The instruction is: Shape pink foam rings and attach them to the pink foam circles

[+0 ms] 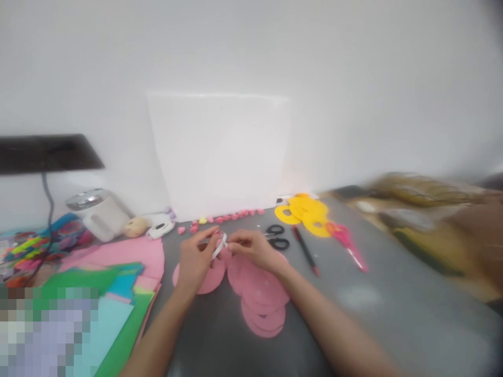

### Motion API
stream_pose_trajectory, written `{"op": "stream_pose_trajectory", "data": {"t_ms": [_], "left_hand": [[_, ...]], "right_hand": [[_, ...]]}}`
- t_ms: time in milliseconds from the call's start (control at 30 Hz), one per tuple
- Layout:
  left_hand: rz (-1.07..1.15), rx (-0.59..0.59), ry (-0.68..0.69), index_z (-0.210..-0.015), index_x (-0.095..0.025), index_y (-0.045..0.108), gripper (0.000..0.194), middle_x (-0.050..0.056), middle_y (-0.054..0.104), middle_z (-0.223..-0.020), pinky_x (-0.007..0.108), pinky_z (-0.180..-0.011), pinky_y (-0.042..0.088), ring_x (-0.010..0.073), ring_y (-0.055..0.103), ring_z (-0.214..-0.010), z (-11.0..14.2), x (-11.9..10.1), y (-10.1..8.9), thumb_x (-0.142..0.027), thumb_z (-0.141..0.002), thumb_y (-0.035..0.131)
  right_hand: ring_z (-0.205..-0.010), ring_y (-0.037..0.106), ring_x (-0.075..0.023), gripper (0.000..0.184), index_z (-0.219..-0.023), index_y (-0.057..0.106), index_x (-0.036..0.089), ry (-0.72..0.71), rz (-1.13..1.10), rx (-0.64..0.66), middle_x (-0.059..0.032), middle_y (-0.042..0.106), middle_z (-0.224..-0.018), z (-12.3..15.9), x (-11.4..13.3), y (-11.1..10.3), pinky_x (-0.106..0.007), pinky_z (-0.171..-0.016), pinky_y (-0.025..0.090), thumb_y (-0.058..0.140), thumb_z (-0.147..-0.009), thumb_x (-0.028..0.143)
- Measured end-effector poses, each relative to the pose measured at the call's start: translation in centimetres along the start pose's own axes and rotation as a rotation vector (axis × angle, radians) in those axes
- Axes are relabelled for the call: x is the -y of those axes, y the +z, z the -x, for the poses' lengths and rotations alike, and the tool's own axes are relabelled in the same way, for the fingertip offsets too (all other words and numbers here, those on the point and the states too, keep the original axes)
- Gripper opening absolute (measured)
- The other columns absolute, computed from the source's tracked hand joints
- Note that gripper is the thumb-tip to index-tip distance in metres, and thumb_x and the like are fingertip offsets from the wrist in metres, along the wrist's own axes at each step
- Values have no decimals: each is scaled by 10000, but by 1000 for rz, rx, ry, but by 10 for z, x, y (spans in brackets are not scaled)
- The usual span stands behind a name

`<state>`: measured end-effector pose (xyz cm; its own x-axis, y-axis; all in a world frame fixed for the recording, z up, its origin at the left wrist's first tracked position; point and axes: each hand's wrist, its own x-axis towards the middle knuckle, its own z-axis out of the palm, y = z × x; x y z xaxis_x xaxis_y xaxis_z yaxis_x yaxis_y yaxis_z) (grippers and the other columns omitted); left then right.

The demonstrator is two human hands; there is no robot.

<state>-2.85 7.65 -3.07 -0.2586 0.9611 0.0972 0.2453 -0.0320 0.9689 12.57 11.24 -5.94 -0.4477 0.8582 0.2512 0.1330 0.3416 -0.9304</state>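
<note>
Evidently clamped: my left hand [193, 259] grips a white ring [220, 247], perhaps a tape roll, near the centre of the frame. Right hand [255, 250] close at its edge, fingertips bunched — what they pinch, cannot tell. Ring looks light, fairly stiff; best held across its rim, squeezed gently. Below, pink paper discs [257, 296] — thin, probably easy to crease, best lifted by their edges. Black-handled scissors [281, 244] right of centre.

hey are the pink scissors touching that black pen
Apart; the head view shows grey tabletop between the pink scissors and the black pen.
</note>
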Motion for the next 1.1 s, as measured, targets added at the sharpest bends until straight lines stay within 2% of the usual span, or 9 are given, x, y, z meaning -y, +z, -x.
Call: {"op": "stream_pose_trajectory", "data": {"t_ms": [167,267,400,533,633,700,767,900,1100], "left_hand": [[40,-73,-68,-987,-125,707,379,-4,620,-499,185,-312,367,95,480,-352,-2,-2,-2,-354,-689,659],[12,-129,-13,-992,-142,710,362,39,692,-644,199,-350,425,110,533,-412,-3,1,-3,-357,-707,645],[-23,-156,81,-1005,-177,708,355,87,716,-954,234,-411,496,147,612,-528,-2,7,-2,-384,-727,630],[-25,-149,82,-1011,-185,705,364,92,717,-956,242,-429,505,179,649,-587,-1,10,-1,-404,-728,634],[-13,-198,62,-1001,-179,706,351,92,720,-928,231,-408,485,174,649,-568,-2,9,-2,-390,-731,634],[27,-224,21,-1002,-180,706,348,89,721,-912,221,-405,479,171,656,-574,-4,9,-3,-379,-725,640],[63,-234,-21,-1003,-179,707,355,85,720,-893,216,-413,483,165,656,-577,-5,9,-4,-374,-711,651],[60,-274,-60,-995,-164,714,395,63,703,-767,223,-427,493,140,609,-534,-9,10,-6,-395,-678,668],[137,-308,-84,-1008,-141,706,431,15,662,-635,234,-447,508,111,547,-489,-9,7,-6,-373,-646,682]], "right_hand": [[-647,558,-135,261,-709,653,151,3,-82,3,-14,622,-692,-1,-4,-3,-248,-599,452,613,-769,402],[-587,534,-114,256,-724,620,159,5,-146,-59,7,586,-635,0,-1,-2,-241,-573,456,653,-742,412],[-647,567,-123,291,-828,628,173,-47,-219,31,-21,624,-733,4,7,1,-261,-631,484,650,-741,450],[-758,609,-165,378,-943,615,176,-95,-243,67,-64,648,-874,1,2,-1,-298,-688,502,615,-745,497],[-730,598,-166,194,-884,618,177,10,91,-232,-50,647,-813,-2,-9,-14,-305,-673,485,486,-846,314],[-859,584,-194,182,-861,633,176,102,468,-396,-66,651,-906,-2,-15,-27,-337,-770,455,486,-776,111],[-937,561,-222,320,-885,651,168,224,756,-338,-95,640,-977,0,-17,-40,-335,-800,427,491,-675,-13],[-956,541,-247,477,-1024,634,174,338,972,-105,-120,608,-1020,8,-13,-52,-309,-778,399,521,-620,-54],[-959,529,-318,284,-921,665,116,445,1184,-43,-206,548,-1020,7,-1,-51,-384,-764,384,516,-703,12]]}}
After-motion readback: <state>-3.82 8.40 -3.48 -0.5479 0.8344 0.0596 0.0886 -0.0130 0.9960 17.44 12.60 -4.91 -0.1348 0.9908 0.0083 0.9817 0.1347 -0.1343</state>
